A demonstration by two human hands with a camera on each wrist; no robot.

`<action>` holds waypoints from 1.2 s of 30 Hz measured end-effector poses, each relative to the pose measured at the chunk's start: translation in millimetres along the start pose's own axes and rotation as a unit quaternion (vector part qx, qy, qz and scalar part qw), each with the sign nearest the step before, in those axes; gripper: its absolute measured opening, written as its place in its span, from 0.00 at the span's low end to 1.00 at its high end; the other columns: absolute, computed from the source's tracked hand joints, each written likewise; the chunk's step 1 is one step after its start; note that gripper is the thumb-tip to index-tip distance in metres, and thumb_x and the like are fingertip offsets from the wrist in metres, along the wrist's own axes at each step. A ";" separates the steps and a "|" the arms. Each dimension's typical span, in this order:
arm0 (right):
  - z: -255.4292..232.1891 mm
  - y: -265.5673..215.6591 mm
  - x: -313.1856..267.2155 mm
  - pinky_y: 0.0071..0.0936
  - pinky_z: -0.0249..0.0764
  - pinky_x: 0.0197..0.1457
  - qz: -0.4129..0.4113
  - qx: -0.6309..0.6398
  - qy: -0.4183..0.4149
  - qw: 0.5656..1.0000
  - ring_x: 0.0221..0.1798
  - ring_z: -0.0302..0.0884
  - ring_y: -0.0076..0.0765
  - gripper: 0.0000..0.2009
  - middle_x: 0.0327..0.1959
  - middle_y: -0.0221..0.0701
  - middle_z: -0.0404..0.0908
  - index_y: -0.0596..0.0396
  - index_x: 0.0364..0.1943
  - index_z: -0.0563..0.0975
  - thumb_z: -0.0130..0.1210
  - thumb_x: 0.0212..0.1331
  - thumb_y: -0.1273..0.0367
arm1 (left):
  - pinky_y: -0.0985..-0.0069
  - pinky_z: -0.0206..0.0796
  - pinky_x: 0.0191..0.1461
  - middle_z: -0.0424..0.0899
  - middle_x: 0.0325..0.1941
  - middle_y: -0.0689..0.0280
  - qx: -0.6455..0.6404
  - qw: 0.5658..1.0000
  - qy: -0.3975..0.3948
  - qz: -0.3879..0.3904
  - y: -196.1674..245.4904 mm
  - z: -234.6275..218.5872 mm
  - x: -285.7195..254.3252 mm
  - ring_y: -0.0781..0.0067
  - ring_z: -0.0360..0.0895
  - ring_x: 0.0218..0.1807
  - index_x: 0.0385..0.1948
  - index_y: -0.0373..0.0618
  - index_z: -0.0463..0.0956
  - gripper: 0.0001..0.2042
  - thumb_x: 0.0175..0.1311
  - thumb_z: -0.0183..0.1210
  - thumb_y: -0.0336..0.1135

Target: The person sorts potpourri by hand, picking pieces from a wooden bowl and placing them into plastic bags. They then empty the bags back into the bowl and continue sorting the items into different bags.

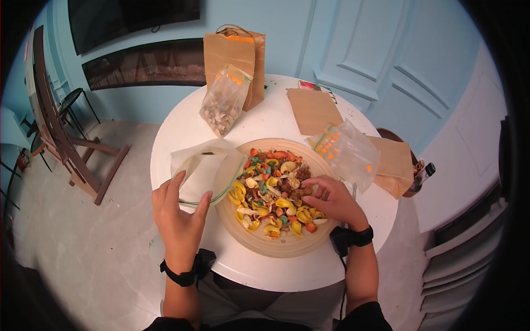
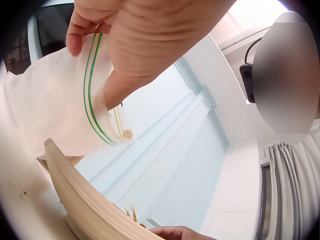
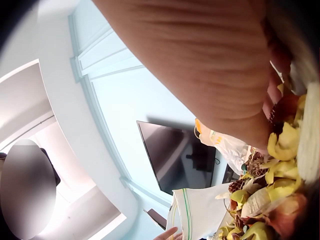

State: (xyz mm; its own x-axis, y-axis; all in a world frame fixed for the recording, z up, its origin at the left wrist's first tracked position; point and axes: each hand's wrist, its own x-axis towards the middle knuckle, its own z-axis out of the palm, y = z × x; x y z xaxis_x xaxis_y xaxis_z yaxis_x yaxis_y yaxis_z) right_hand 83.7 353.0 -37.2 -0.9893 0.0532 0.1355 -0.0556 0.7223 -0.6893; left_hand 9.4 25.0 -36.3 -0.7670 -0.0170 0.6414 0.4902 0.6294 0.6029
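Note:
My left hand (image 1: 179, 212) holds a clear zip bag (image 1: 190, 165) by its mouth, left of the bowl. In the left wrist view, the thumb reaches inside the green-striped opening of the bag (image 2: 55, 100) while the fingers stay outside. My right hand (image 1: 334, 201) is at the right side of a wide pale wooden bowl (image 1: 248, 245), its thumb and fingers apart and touching the mix. Potpourri (image 1: 276, 193) of yellow, orange and green dried pieces with small cones fills the bowl. In the right wrist view, a small pine cone (image 3: 285, 107) lies against the fingers, which are partly hidden.
On the round white table (image 1: 171, 129), a brown paper bag (image 1: 256, 66) stands behind a zip bag of pale dried pieces (image 1: 223, 107). At right lie a flat brown bag (image 1: 314, 110), another clear zip bag (image 1: 353, 157) and brown paper (image 1: 395, 165). A bin (image 1: 411, 190) holds a bottle beside the table.

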 end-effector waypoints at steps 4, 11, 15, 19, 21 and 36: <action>-1.3 -3.6 -0.3 0.26 0.73 0.39 0.031 0.003 -0.003 1.000 0.34 0.74 0.27 0.17 0.38 0.31 0.81 0.54 0.51 0.82 0.69 0.59 0.65 | 0.64 0.71 0.56 0.81 0.54 0.54 0.042 0.999 -0.003 0.017 0.9 2.3 -6.0 0.56 0.76 0.53 0.61 0.40 0.75 0.35 0.47 0.79 0.33; -1.5 -16.6 -1.2 0.23 0.71 0.38 0.043 0.044 0.012 0.998 0.34 0.72 0.23 0.16 0.36 0.28 0.81 0.53 0.47 0.84 0.72 0.57 0.63 | 0.59 0.66 0.64 0.75 0.60 0.51 0.038 0.998 0.053 0.012 13.5 4.7 -8.0 0.48 0.71 0.60 0.67 0.38 0.68 0.42 0.45 0.79 0.35; -3.5 -13.8 -4.2 0.22 0.70 0.37 0.022 0.047 -0.006 0.999 0.33 0.72 0.23 0.17 0.34 0.27 0.81 0.52 0.43 0.85 0.76 0.53 0.61 | 0.58 0.66 0.65 0.76 0.61 0.50 0.056 0.998 -0.003 0.022 10.1 1.0 -9.4 0.47 0.71 0.61 0.66 0.36 0.69 0.41 0.47 0.79 0.37; -0.4 -19.5 -6.2 0.22 0.70 0.35 -0.014 0.028 -0.030 0.999 0.31 0.72 0.23 0.18 0.33 0.26 0.81 0.51 0.40 0.85 0.78 0.49 0.59 | 0.59 0.67 0.63 0.78 0.60 0.49 0.021 0.996 -0.077 0.037 11.3 0.0 -11.5 0.48 0.72 0.59 0.62 0.35 0.73 0.37 0.49 0.78 0.39; 1.8 -22.7 -6.3 0.22 0.70 0.33 -0.025 0.003 -0.037 0.999 0.30 0.73 0.24 0.18 0.32 0.27 0.80 0.52 0.40 0.86 0.78 0.48 0.59 | 0.60 0.69 0.61 0.79 0.58 0.49 0.001 0.993 -0.101 0.061 12.4 0.0 -12.0 0.49 0.73 0.57 0.59 0.33 0.75 0.34 0.50 0.77 0.40; 10.5 -21.3 -7.6 0.24 0.70 0.29 -0.035 -0.032 -0.018 0.999 0.27 0.74 0.26 0.10 0.26 0.29 0.77 0.52 0.38 0.88 0.72 0.57 0.64 | 0.63 0.72 0.50 0.83 0.50 0.52 -0.028 0.984 -0.127 0.119 17.8 3.2 -13.5 0.51 0.77 0.44 0.53 0.32 0.78 0.18 0.62 0.64 0.29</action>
State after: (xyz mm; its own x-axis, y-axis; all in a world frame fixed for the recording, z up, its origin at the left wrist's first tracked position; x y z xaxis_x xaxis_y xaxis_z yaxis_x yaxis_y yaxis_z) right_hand 91.0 329.9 -31.0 -0.9877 -0.0230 0.1549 -0.1170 0.7663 -0.6317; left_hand 27.1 38.9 -35.8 -0.7030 0.3259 0.6321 0.6852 0.5483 0.4794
